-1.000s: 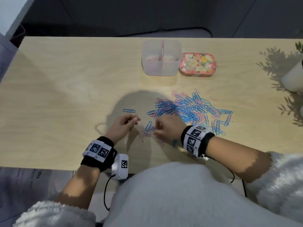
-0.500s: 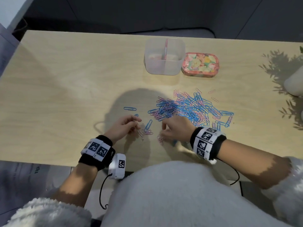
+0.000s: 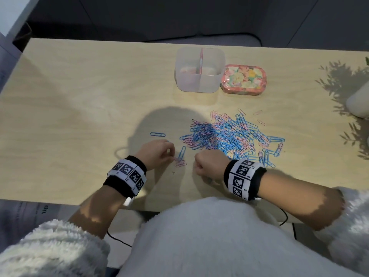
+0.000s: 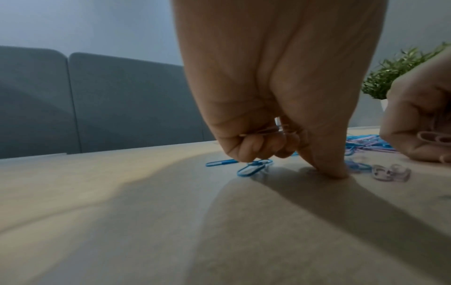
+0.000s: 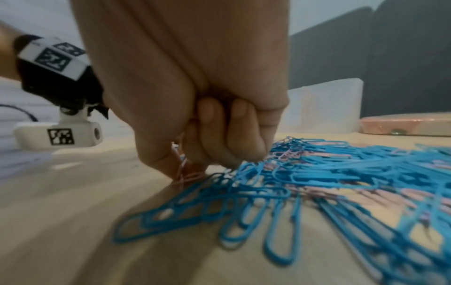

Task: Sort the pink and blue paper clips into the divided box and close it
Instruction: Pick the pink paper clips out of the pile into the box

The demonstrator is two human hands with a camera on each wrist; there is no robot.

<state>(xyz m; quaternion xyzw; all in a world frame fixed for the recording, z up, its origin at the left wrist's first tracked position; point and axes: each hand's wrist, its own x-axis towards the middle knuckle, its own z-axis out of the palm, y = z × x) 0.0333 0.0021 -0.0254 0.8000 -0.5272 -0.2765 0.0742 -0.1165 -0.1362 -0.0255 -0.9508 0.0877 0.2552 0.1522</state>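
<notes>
A mixed pile of blue and pink paper clips [image 3: 233, 134] lies mid-table. Behind it stands the clear divided box [image 3: 199, 84], open, with its floral lid [image 3: 243, 79] flat beside it on the right. My left hand [image 3: 169, 151] is curled left of the pile; in the left wrist view it [image 4: 280, 152] holds thin pink clips [image 4: 263, 131] in the fist while the thumb presses the table. My right hand [image 3: 196, 162] is a fist at the pile's near-left edge, and it [image 5: 195, 164] pinches pink clips [image 5: 182, 173]. A few pink clips [image 3: 180, 163] lie between the hands.
A lone blue clip [image 3: 157, 134] and another [image 3: 181, 151] lie left of the pile. A white plant pot [image 3: 357, 102] stands at the table's right edge. The box [image 5: 324, 108] and lid [image 5: 405, 125] show beyond the pile [image 5: 317, 183].
The right hand has closed into a tighter fist and drawn a little toward me. Fewer pink clips lie between the hands. The left hand has edged toward them.
</notes>
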